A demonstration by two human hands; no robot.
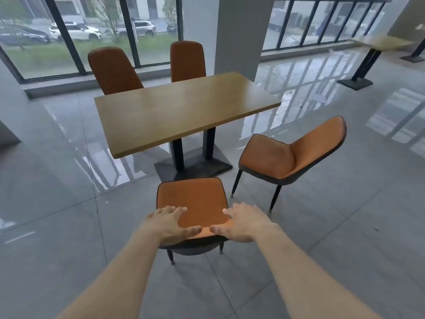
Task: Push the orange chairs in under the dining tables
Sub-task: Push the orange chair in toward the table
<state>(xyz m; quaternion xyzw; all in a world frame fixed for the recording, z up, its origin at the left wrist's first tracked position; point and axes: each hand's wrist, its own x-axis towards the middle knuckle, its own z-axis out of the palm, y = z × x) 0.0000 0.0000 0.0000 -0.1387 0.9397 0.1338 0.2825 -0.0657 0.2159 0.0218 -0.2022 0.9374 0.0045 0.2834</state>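
Note:
A wooden dining table (184,107) on a black pedestal base (193,168) stands in the middle of the room. Directly below me is an orange chair (193,201), facing the table's near side and standing clear of it. My left hand (169,223) and my right hand (245,223) both grip the top of its backrest, fingers over the front and thumbs behind. A second orange chair (292,153) stands to the right, turned at an angle and apart from the table. Two more orange chairs (115,70) (187,61) sit against the table's far side.
A white column (239,31) rises behind the table's far right corner. Floor-to-ceiling windows (69,31) line the back wall. Another table (386,43) with a black base (355,84) stands at the far right. The grey tile floor (57,203) is glossy.

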